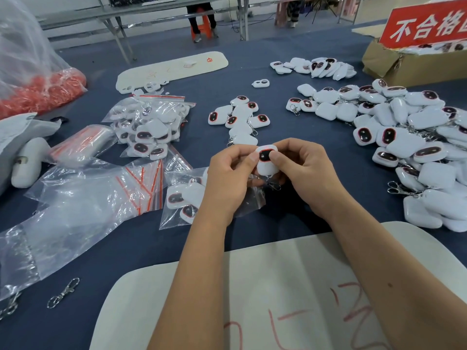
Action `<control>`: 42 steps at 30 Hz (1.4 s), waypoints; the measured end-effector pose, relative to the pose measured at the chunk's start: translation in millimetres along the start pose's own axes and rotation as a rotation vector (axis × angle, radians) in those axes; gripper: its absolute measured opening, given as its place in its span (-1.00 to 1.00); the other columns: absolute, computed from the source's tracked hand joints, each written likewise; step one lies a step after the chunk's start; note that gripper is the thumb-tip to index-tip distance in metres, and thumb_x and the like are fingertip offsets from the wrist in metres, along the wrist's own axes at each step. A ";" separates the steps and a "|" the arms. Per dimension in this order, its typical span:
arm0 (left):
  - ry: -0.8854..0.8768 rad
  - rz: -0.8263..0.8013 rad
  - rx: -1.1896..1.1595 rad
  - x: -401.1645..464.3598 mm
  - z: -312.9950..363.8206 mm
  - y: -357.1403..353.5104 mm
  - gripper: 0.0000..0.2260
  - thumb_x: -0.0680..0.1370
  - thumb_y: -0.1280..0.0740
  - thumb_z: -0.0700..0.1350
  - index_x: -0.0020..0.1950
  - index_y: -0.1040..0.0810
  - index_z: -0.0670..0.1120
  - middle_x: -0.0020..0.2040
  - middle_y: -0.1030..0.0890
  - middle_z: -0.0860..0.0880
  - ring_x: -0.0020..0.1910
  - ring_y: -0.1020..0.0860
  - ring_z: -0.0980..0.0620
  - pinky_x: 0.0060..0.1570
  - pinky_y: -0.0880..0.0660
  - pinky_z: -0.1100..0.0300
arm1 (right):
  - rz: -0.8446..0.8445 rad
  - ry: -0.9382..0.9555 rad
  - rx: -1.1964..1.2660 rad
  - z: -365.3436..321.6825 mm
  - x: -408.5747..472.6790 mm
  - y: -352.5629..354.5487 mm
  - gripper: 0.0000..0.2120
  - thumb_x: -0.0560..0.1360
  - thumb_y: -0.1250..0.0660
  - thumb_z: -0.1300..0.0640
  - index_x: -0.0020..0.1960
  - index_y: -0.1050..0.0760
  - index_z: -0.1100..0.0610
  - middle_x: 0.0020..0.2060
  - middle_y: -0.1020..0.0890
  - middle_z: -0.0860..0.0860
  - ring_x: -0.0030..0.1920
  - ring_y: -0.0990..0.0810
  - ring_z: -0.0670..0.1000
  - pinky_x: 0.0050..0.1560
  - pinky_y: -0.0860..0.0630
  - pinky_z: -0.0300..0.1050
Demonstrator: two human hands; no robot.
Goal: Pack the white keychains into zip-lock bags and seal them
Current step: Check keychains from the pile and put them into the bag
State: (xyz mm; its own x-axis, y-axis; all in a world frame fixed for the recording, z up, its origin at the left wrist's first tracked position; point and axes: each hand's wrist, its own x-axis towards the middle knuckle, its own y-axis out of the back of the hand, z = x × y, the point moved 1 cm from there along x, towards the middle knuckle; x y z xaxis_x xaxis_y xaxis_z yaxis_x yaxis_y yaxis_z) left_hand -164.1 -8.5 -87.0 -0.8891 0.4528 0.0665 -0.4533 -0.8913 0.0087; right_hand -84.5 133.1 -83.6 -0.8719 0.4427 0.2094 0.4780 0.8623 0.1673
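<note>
With both my hands, left and right, pinching one white keychain at frame centre above the half-filled zip-lock bag, I judge its dangling clasp may snag the bag mouth, or I may knock the loose heap at right across the table.

Hidden, cut off or unclear parts

The held keychain is partly covered by both thumbs, and the fingers of the left hand and right hand are hidden under it. The zip-lock bag disappears partly behind the left hand. The red sign and the cardboard box are cut by the right edge. The big clear sack is cut at the left edge. The seated person shows only legs.
</note>
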 end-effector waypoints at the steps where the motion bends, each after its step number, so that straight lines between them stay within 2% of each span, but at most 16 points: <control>1: -0.007 -0.003 0.001 -0.1 -0.1 0.3 -0.88 0.65 -0.37 -0.19 0.14 -0.69 -0.11 -0.03 -0.73 -0.11 -0.11 -0.71 0.03 -0.20 -0.63 0.20 | -0.005 0.013 -0.019 0.5 0.0 -0.5 -0.86 0.65 -0.37 0.21 -0.01 -0.68 0.06 -0.24 -0.74 -0.04 -0.31 -0.62 -0.15 -0.27 -0.56 -0.28; 4: -0.036 -0.024 0.019 -1.0 0.3 -0.6 -0.88 0.65 -0.36 -0.20 0.10 -0.69 -0.09 -0.03 -0.72 -0.10 -0.09 -0.69 0.02 -0.21 -0.62 0.22 | 0.002 0.039 -0.046 2.3 0.7 -0.3 -0.89 0.65 -0.37 0.20 -0.01 -0.65 0.09 -0.19 -0.74 0.02 -0.23 -0.65 -0.11 -0.24 -0.58 -0.25; 7: -0.052 -0.013 0.042 -0.3 -0.5 0.1 -0.88 0.66 -0.36 -0.19 0.12 -0.69 -0.07 -0.02 -0.72 -0.10 -0.06 -0.69 -0.03 -0.21 -0.63 0.19 | 0.001 0.045 -0.046 2.0 0.5 -0.4 -0.89 0.66 -0.37 0.19 0.01 -0.66 0.08 -0.18 -0.74 0.03 -0.25 -0.64 -0.08 -0.22 -0.61 -0.19; 10: -0.046 -0.013 0.068 0.6 -1.9 0.3 -0.88 0.65 -0.37 -0.19 0.12 -0.69 -0.09 -0.02 -0.72 -0.09 -0.10 -0.69 0.03 -0.21 -0.62 0.21 | 0.003 0.033 -0.072 3.0 1.2 -0.3 -0.87 0.66 -0.36 0.20 0.00 -0.67 0.08 -0.22 -0.74 -0.01 -0.31 -0.62 -0.12 -0.26 -0.57 -0.24; 13: -0.025 0.012 0.070 1.2 -2.5 -0.5 -0.88 0.66 -0.36 -0.18 0.13 -0.69 -0.10 -0.01 -0.72 -0.11 -0.10 -0.71 0.01 -0.21 -0.62 0.21 | -0.016 0.021 -0.023 2.4 1.1 -0.4 -0.87 0.65 -0.37 0.20 0.03 -0.69 0.07 -0.23 -0.74 -0.04 -0.34 -0.63 -0.14 -0.28 -0.55 -0.29; 18: -0.008 0.042 0.033 0.7 -1.7 -1.6 -0.89 0.65 -0.36 -0.19 0.10 -0.68 -0.16 -0.02 -0.72 -0.17 -0.13 -0.71 0.03 -0.18 -0.63 0.23 | -0.113 0.017 -0.012 5.1 2.4 -0.7 -0.86 0.62 -0.43 0.21 0.14 -0.68 0.05 -0.09 -0.78 -0.02 -0.07 -0.76 0.00 -0.07 -0.66 -0.13; 21: -0.007 0.048 0.045 0.3 -1.3 -2.8 -0.89 0.65 -0.36 -0.20 0.10 -0.68 -0.17 0.00 -0.71 -0.18 -0.11 -0.71 0.00 -0.17 -0.64 0.22 | -0.120 0.035 0.019 6.8 3.0 0.1 -0.83 0.62 -0.42 0.25 0.17 -0.68 0.08 -0.08 -0.78 0.00 -0.09 -0.75 -0.02 -0.12 -0.62 -0.21; 25: 0.000 0.088 0.064 -1.2 1.1 -4.2 -0.90 0.66 -0.36 -0.21 0.10 -0.65 -0.20 -0.01 -0.70 -0.22 -0.14 -0.71 -0.08 -0.17 -0.67 0.14 | -0.090 0.060 0.003 8.1 2.9 -4.4 -0.82 0.62 -0.40 0.29 0.14 -0.69 0.09 -0.10 -0.78 -0.02 -0.11 -0.74 -0.05 -0.10 -0.62 -0.20; 28: -0.030 0.189 0.223 -2.2 2.6 -4.7 -0.91 0.65 -0.33 -0.21 0.00 -0.62 -0.14 -0.12 -0.69 -0.12 -0.24 -0.68 -0.06 -0.09 -0.67 0.01 | -0.055 0.063 0.017 7.4 3.1 -4.3 -0.80 0.61 -0.41 0.30 0.12 -0.69 0.05 -0.12 -0.77 -0.06 -0.18 -0.71 -0.12 -0.14 -0.60 -0.24; 29: -0.056 0.237 0.319 -2.4 3.5 -4.2 -0.91 0.62 -0.33 -0.21 -0.06 -0.60 -0.10 -0.17 -0.68 -0.05 -0.24 -0.66 -0.02 -0.08 -0.64 0.09 | -0.042 0.064 0.010 7.1 2.8 -3.8 -0.80 0.61 -0.41 0.29 0.11 -0.69 0.03 -0.14 -0.77 -0.07 -0.22 -0.68 -0.15 -0.16 -0.59 -0.26; 31: -0.107 0.319 0.483 -4.4 9.2 -3.0 -0.90 0.57 -0.37 -0.19 -0.13 -0.58 -0.03 -0.26 -0.62 0.06 -0.25 -0.60 0.10 -0.21 -0.48 0.39 | -0.008 0.053 -0.006 6.9 2.4 -3.6 -0.80 0.60 -0.41 0.28 0.10 -0.69 0.02 -0.16 -0.76 -0.05 -0.28 -0.65 -0.15 -0.19 -0.60 -0.23; 32: -0.115 0.331 0.542 -5.4 12.3 -2.5 -0.91 0.55 -0.40 -0.16 -0.15 -0.57 -0.02 -0.28 -0.60 0.08 -0.25 -0.58 0.11 -0.27 -0.43 0.41 | 0.016 0.042 0.004 6.9 2.4 -3.6 -0.80 0.60 -0.42 0.28 0.10 -0.69 0.02 -0.16 -0.76 -0.02 -0.30 -0.64 -0.13 -0.19 -0.61 -0.21; 33: -0.107 0.321 0.591 -5.9 14.6 -2.1 -0.91 0.53 -0.43 -0.12 -0.16 -0.57 -0.03 -0.29 -0.60 0.08 -0.25 -0.56 0.12 -0.29 -0.40 0.40 | 0.042 0.032 0.023 6.4 2.5 -3.2 -0.80 0.60 -0.42 0.28 0.10 -0.69 0.02 -0.16 -0.76 0.01 -0.30 -0.63 -0.11 -0.20 -0.62 -0.20; 37: -0.003 0.223 0.783 -5.4 17.9 -2.1 -0.75 0.44 -0.52 0.07 -0.16 -0.53 -0.05 -0.22 -0.59 0.07 -0.18 -0.54 0.11 -0.22 -0.46 0.13 | 0.113 0.026 0.116 2.5 2.7 -2.9 -0.82 0.60 -0.44 0.26 0.08 -0.69 0.00 -0.16 -0.76 0.03 -0.28 -0.64 -0.11 -0.22 -0.59 -0.27; 40: 0.044 0.187 0.888 -5.6 19.8 -2.9 -0.64 0.39 -0.55 0.18 -0.14 -0.52 -0.05 -0.20 -0.57 0.06 -0.18 -0.50 0.14 -0.23 -0.41 0.10 | 0.141 -0.002 0.189 1.8 2.8 -6.3 -0.88 0.64 -0.40 0.24 0.12 -0.64 0.08 -0.18 -0.75 0.01 -0.26 -0.67 -0.07 -0.20 -0.62 -0.24; 42: 0.054 0.171 0.915 -6.1 19.7 -3.4 -0.67 0.39 -0.54 0.15 -0.15 -0.54 -0.06 -0.20 -0.59 0.04 -0.16 -0.53 0.07 -0.21 -0.42 0.11 | 0.166 -0.047 0.260 3.2 4.1 -7.8 -0.91 0.67 -0.33 0.25 0.17 -0.55 0.16 -0.17 -0.76 0.05 -0.24 -0.71 0.03 -0.21 -0.66 -0.16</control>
State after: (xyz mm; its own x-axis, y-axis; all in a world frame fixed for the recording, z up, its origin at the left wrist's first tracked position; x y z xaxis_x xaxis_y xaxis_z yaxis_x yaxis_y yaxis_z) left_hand -156.0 -8.7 -67.8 -0.9513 0.2936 0.0937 -0.1096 -0.6065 0.7875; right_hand -92.2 129.0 -87.2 -0.7913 0.5881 0.1672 0.5759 0.8088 -0.1189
